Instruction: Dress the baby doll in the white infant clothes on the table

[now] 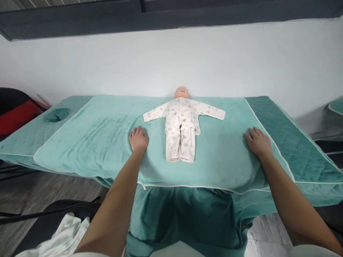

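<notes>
A baby doll (180, 123) in white patterned pyjamas lies on its back with arms spread, in the middle of a light teal towel (93, 142). The towel is spread over a darker teal quilted bed (294, 142). My left hand (138, 138) rests flat on the towel just left of the doll's legs, fingers extended. My right hand (257, 142) lies flat on the towel near its right white-piped edge, fingers spread. Neither hand holds anything.
A white wall (171, 60) runs behind the bed. A face hole (56, 114) dents the bed at far left. A red and black object (16, 110) sits at left. White patterned cloth (63, 237) lies low at bottom left.
</notes>
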The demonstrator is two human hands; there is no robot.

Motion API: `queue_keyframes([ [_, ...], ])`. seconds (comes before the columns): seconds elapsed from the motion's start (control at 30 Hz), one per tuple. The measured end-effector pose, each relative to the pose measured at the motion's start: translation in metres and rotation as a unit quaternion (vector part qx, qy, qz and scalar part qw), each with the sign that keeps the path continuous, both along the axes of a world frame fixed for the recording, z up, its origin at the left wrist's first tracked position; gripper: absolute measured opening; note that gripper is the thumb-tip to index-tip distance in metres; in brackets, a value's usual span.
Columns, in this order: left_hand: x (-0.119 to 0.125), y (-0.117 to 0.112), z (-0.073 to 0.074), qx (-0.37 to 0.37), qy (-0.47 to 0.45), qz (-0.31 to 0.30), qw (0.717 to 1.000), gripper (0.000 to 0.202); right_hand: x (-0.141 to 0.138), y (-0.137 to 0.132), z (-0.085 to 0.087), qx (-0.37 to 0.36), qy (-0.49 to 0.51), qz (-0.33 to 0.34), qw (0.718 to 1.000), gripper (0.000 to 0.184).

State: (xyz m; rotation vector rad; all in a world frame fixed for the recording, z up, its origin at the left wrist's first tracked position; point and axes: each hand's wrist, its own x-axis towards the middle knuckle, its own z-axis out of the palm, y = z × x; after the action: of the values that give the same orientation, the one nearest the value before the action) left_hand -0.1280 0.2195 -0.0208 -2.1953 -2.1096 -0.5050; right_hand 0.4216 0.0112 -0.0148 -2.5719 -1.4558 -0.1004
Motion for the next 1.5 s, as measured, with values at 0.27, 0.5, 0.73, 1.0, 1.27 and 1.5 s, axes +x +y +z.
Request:
queue_keyframes([
  [0.27,-0.001,0.003,-0.004,0.018,-0.014,-0.007,1.0,0.053,0.015,-0.047,0.005,0.035,0.003,-0.045,0.998,0.057],
  [0.5,0.0,0.004,-0.003,0.013,-0.022,-0.004,1.0,0.052,0.005,-0.082,0.016,0.07,-0.006,-0.216,0.974,0.063],
  [0.73,0.0,0.004,-0.006,0.033,-0.026,-0.011,0.999,0.049,0.013,-0.1,0.033,-0.056,0.012,-0.24,0.969,0.066],
  [1.0,0.001,0.003,-0.004,0.035,-0.038,-0.014,0.999,0.048,0.006,-0.093,0.032,0.008,-0.096,-0.133,0.986,0.052],
  [1.27,0.001,0.005,-0.006,0.034,-0.048,-0.009,0.998,0.046,-0.046,-0.028,0.019,0.147,-0.058,0.089,0.983,0.046],
  [1.5,0.002,0.004,-0.004,0.033,-0.044,-0.007,0.998,0.047,-0.107,-0.012,-0.002,0.12,-0.006,0.105,0.987,0.049],
])
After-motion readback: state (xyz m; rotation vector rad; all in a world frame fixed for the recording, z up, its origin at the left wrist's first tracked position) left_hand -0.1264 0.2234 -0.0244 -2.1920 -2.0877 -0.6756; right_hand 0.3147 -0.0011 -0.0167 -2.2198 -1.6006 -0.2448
